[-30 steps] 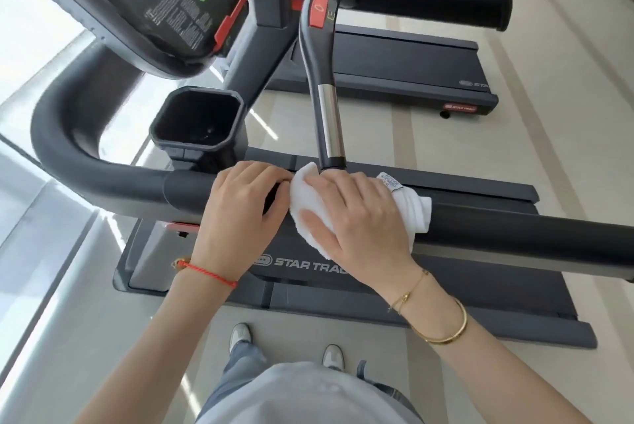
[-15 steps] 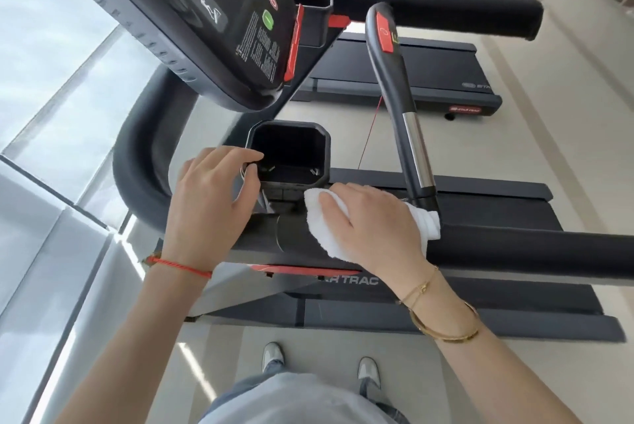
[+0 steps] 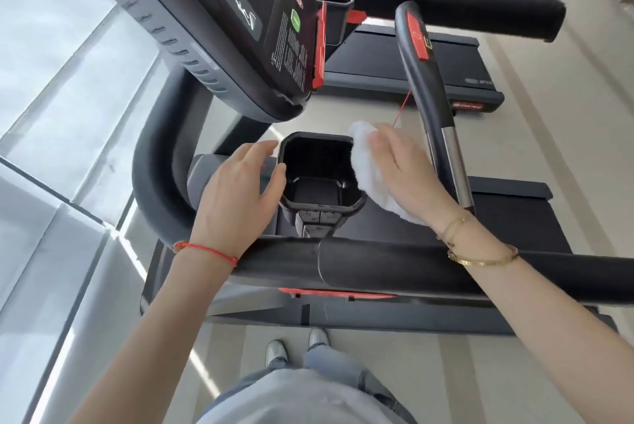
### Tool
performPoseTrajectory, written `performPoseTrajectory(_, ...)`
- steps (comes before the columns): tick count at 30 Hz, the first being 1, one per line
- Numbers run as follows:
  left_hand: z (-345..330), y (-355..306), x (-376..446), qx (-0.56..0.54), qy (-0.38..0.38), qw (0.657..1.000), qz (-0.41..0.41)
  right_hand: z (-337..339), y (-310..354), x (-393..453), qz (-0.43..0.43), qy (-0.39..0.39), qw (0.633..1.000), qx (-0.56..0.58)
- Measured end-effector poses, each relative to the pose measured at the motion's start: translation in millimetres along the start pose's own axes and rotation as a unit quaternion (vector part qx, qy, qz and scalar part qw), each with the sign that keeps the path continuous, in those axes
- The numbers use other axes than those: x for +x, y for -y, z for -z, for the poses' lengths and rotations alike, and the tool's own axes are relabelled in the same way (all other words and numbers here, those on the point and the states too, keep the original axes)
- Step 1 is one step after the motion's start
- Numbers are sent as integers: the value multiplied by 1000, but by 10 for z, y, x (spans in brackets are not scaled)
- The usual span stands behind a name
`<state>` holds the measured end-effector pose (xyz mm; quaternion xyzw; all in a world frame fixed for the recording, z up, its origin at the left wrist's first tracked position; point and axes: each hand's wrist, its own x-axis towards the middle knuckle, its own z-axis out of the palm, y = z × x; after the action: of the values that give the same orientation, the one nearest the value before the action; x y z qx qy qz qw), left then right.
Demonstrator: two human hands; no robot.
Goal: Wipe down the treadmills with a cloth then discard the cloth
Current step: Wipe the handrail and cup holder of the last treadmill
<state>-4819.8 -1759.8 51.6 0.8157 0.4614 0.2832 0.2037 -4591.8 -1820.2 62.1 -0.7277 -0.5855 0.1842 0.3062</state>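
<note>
I stand beside a black treadmill, its thick side handrail (image 3: 394, 266) running across in front of me. A black square cup holder (image 3: 320, 173) sits just beyond the rail. My right hand (image 3: 408, 170) holds a white cloth (image 3: 368, 166) against the holder's right rim and outer side. On the holder's left side rests my left hand (image 3: 236, 190), fingers loosely spread and the thumb touching the rim. The console (image 3: 240, 19) hangs above at the upper left.
An upright grip bar (image 3: 435, 104) with a red button and chrome section stands just right of my right hand. A second treadmill (image 3: 411, 60) lies beyond. Window panes run along the left. My feet (image 3: 295, 344) are on the light floor beside the deck.
My right hand lifted the cloth off the side handrail up onto the cup holder's right rim. The left hand shifted along the holder's left side. The view tilted closer to the console.
</note>
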Motion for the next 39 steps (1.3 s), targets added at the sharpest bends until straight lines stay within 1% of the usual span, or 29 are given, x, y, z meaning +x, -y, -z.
performPoseTrajectory(2,-30,14,25,1,3,1000,16,-46,-14,182,54,73,996,-22)
performPoseTrajectory(4,-50,29,36,-8,9,999,30,-42,-16,371,84,126,987,-45)
performPoseTrajectory(7,-64,36,50,-24,15,999,43,-99,67,657,136,182,965,-131)
performPoseTrajectory(9,-67,26,62,-29,21,998,50,-178,122,771,168,186,956,-155)
performPoseTrajectory(11,-68,18,74,-30,25,998,57,-192,58,758,175,168,960,-140)
performPoseTrajectory(14,-61,19,90,-32,39,997,61,-110,-144,607,143,151,976,-68)
performPoseTrajectory(16,-52,13,96,-32,43,997,62,-83,-187,570,135,161,976,-55)
performPoseTrajectory(18,-38,10,102,-33,39,997,61,-97,-115,649,168,177,965,-95)
performPoseTrajectory(21,-35,7,98,-38,36,997,56,-174,93,847,245,198,935,-161)
performPoseTrajectory(23,-37,10,88,-35,34,997,54,-257,196,913,299,193,912,-205)
performPoseTrajectory(24,-37,11,82,-32,33,997,54,-286,225,918,312,190,906,-215)
performPoseTrajectory(26,-33,15,74,-30,33,998,53,-291,232,870,297,184,916,-195)
performPoseTrajectory(30,-19,23,70,-34,36,997,52,-133,-2,700,186,165,960,-131)
performPoseTrajectory(32,-21,31,64,-32,31,998,52,-69,-100,617,136,169,970,-105)
performPoseTrajectory(33,-25,34,65,-31,29,998,51,-63,-116,600,128,170,972,-99)
performPoseTrajectory(35,-35,39,75,-35,29,998,52,-88,-66,642,152,172,966,-120)
performPoseTrajectory(39,-48,39,80,-32,27,998,48,-227,184,833,233,190,935,-190)
